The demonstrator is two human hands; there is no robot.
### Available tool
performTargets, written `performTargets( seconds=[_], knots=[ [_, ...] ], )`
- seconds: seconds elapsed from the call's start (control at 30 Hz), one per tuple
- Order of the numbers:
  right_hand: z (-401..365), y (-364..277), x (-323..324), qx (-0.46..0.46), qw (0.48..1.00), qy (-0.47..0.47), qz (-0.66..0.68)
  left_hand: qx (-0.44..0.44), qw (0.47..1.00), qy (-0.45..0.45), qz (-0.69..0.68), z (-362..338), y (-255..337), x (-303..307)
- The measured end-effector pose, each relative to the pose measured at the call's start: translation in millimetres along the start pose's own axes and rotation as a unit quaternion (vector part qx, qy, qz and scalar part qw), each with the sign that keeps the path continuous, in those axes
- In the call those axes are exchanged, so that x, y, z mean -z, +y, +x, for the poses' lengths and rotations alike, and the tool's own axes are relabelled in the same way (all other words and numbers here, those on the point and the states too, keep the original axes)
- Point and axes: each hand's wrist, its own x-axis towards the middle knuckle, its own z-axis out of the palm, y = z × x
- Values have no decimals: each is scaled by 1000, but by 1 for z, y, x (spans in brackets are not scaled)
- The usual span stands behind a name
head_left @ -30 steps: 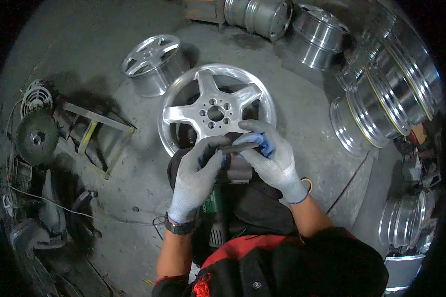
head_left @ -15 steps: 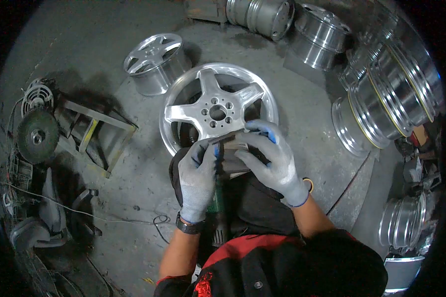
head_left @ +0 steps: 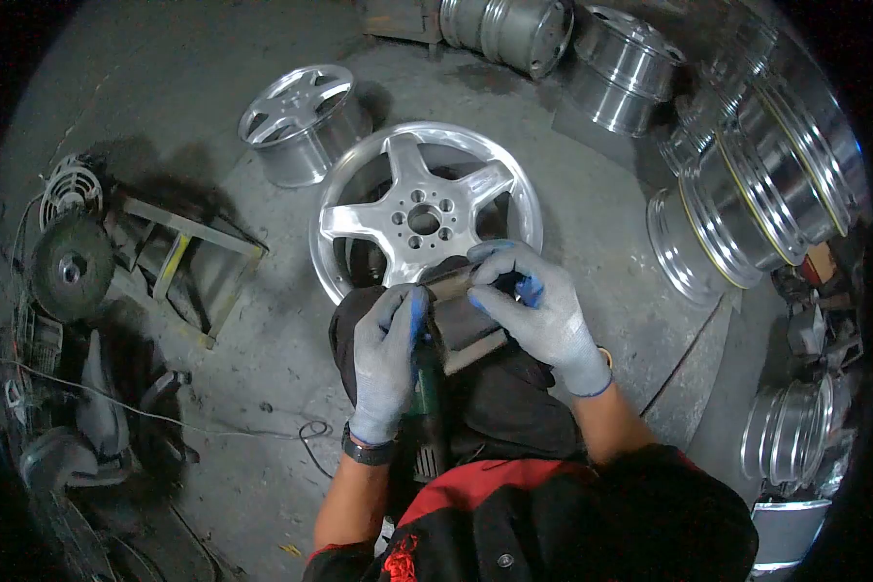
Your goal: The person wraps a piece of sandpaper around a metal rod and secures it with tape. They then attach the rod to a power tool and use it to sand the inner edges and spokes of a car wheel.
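Note:
A dark sandpaper sheet (head_left: 468,335) with tan edges is stretched between my gloved hands, above my lap. My left hand (head_left: 380,359) is closed, its thumb and fingers pinching the sheet's left side. At the upper right edge, my right hand (head_left: 545,306) pinches the sheet between thumb and bent fingers. Beneath the left hand lies a power tool with a green body (head_left: 426,383), partly hidden by the hand and sheet. Just beyond the hands, a five-spoke alloy wheel (head_left: 405,239) faces up, its near rim hidden behind my knee and hands.
A smaller spoked wheel (head_left: 301,131) stands on the floor behind the large one. Stacked metal rims (head_left: 761,184) line the right side. To the left are a metal frame (head_left: 189,238), a round abrasive disc (head_left: 71,269) and a cable (head_left: 194,427) across the floor.
The sheet has opened out and tilted, showing more of its dark face. My right hand has turned slightly, and my left fingers have shifted a little down along the edge.

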Motion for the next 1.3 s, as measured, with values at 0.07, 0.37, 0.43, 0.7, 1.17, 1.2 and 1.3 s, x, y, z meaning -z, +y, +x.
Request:
performTargets(
  seconds=[0.07,0.37,0.43,0.7,1.17,1.2,1.3],
  knots=[
    [0,-1,0,-18,1000,6,14,-55,998,-9,25,-4,-2,1],
    [-1,-10,-4,-90,995,18,29,-3,991,-98,-87,-3,8,1],
    [-2,-10,-5,-97,995,19,27,26,989,-106,-102,-4,11,-1],
    [-3,-16,-15,-66,996,52,22,22,999,-42,15,2,1,-7],
    [-9,3,-4,-18,999,44,-23,30,991,69,-111,8,-11,-4],
    [-11,3,-2,61,992,58,-92,43,987,94,-127,9,-11,-4],
    [-3,-6,12,273,946,-37,-169,17,992,116,-41,14,-20,2]
  ],
)
